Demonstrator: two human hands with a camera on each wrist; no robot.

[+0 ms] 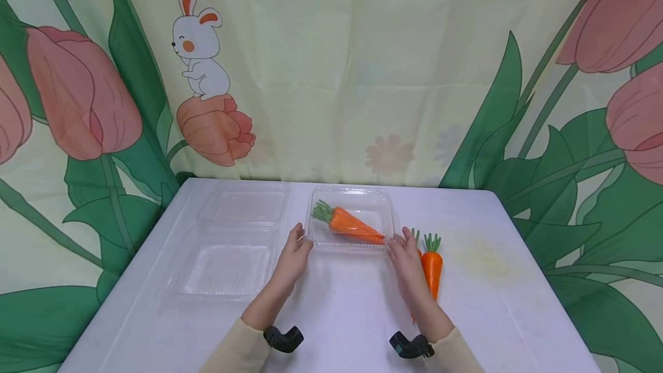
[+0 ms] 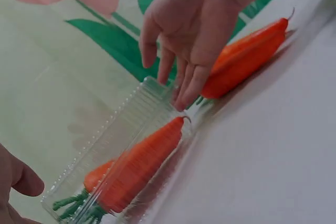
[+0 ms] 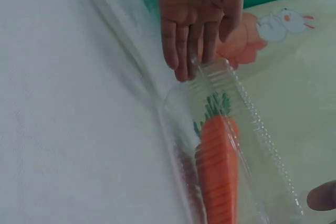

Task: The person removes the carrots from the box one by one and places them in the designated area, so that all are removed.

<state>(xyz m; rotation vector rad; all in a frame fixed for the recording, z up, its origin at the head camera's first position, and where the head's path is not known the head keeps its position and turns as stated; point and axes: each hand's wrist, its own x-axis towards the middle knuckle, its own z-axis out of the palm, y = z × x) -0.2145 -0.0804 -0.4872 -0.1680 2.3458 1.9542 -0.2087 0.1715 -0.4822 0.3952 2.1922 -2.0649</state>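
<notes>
A clear plastic clamshell box (image 1: 375,203) sits near the table's back edge with its lid down. Orange toy carrots (image 1: 354,225) with green tops lie inside it, seen through the plastic. My left hand (image 1: 293,259) is at the box's front left corner, its fingers extended along the side. At the front right corner is my right hand (image 1: 406,259), whose straight fingertips touch the plastic in the left wrist view. Just right of that hand, more carrots (image 1: 432,266) lie on the table, one partly hidden behind the hand and forearm.
Another clear clamshell box (image 1: 228,269) lies unfolded on the left of the white table (image 1: 342,327), its second half (image 1: 243,203) toward the back. Behind the table hangs a curtain (image 1: 311,73) printed with tulips and a rabbit.
</notes>
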